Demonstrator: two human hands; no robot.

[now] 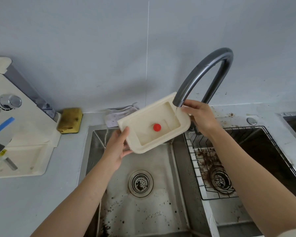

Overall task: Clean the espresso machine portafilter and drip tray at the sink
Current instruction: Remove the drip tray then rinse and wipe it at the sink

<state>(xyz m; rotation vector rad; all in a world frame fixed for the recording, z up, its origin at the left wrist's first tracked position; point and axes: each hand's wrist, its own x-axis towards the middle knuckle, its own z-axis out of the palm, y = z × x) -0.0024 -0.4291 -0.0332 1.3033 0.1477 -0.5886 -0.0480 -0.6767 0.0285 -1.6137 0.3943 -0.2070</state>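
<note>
Steel sink sits mid-counter. Drip tray point(162, 115) is over the left basin point(161, 168), under the faucet spout point(178, 101). Left hand point(117, 146) grip holds its near-left corner, right hand point(200, 117) grip its right end. Best: tip it drainward, both grips firm, red float point(157, 127) seated.

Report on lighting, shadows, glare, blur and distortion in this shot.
Head view: soft, even light; a faint shadow on the wall behind the faucet; a pale glare streak along the faucet; wide-angle distortion stretches the machine at the left edge; the tray is fairly sharp, with no clear motion blur.
</note>
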